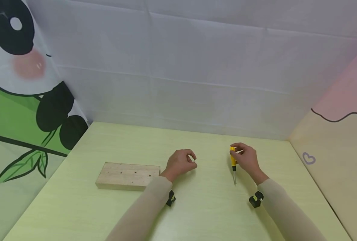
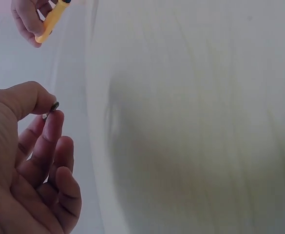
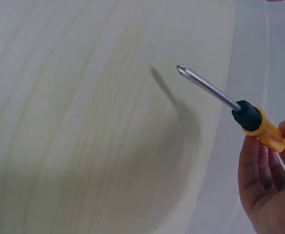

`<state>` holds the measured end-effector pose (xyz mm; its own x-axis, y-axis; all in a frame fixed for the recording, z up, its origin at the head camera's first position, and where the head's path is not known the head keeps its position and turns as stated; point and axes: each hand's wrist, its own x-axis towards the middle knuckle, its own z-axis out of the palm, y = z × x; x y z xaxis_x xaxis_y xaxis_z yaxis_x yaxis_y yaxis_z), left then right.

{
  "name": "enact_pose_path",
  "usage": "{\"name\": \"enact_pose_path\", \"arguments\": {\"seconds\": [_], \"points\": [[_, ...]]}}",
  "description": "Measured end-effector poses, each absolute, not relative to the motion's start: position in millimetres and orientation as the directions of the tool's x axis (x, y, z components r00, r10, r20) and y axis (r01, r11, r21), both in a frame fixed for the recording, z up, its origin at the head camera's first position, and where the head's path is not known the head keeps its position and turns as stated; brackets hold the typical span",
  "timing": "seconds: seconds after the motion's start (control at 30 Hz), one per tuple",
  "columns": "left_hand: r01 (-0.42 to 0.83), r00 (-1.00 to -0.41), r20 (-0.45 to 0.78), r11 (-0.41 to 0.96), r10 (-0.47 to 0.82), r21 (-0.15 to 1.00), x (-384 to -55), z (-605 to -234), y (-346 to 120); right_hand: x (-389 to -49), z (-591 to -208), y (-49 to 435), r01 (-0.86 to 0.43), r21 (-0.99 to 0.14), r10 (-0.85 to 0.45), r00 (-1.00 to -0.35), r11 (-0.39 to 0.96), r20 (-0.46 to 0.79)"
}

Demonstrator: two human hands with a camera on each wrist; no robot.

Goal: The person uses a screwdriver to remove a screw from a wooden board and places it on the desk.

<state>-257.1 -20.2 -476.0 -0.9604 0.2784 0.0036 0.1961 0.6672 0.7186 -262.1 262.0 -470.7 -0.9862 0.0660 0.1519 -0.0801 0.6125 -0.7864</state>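
Between thumb and index finger my left hand [image 1: 180, 164] pinches a small metal screw [image 2: 55, 106], mostly hidden by the fingertips; its head shows in the left wrist view. My right hand [image 1: 248, 160] grips a screwdriver [image 1: 233, 161] by its yellow handle. Below the handle come a black collar and a steel shaft [image 3: 208, 87], whose cross-shaped tip points down, above the table. To the left of my left hand a pale wooden block [image 1: 124, 175] lies flat, with several small dark holes or screw heads on top. The left wrist and sleeve cover its near right corner.
The pale yellow-green table [image 1: 208, 214] reaches back to a white cloth wall [image 1: 181, 67]. Printed panels stand at the left and right sides. A small black wrist device [image 1: 171, 198] sits on the left wrist, another [image 1: 256, 199] on the right.
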Motion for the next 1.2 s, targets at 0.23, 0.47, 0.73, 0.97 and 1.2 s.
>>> {"name": "enact_pose_path", "arguments": {"seconds": [0.23, 0.47, 0.73, 0.97, 1.2], "points": [[0.155, -0.971, -0.032, 0.724, 0.237, 0.673, -260.6, -477.1, -13.0, -265.2, -475.2, 259.6, -0.059, -0.777, 0.043, -0.993, 0.626, 0.11], [0.105, -0.983, -0.065, 0.807, 0.174, 0.582, -261.3, -478.9, -10.6, -270.1, -480.0, 257.6, -0.052, -0.767, 0.016, -0.997, 0.639, 0.081], [0.055, -0.986, -0.106, 0.842, 0.132, 0.537, -261.2, -479.4, -4.2, -270.4, -484.4, 254.4, -0.011, -0.751, 0.016, -0.999, 0.661, 0.029], [0.053, -0.987, -0.102, 0.845, 0.126, 0.532, -262.0, -480.9, -2.5, -274.4, -492.2, 256.1, -0.002, -0.732, 0.008, -1.0, 0.681, 0.009], [0.045, -0.985, -0.117, 0.847, 0.125, 0.53, -263.3, -485.2, -0.6, -277.1, -500.2, 258.7, 0.009, -0.727, 0.003, -1.0, 0.687, -0.01]]}}
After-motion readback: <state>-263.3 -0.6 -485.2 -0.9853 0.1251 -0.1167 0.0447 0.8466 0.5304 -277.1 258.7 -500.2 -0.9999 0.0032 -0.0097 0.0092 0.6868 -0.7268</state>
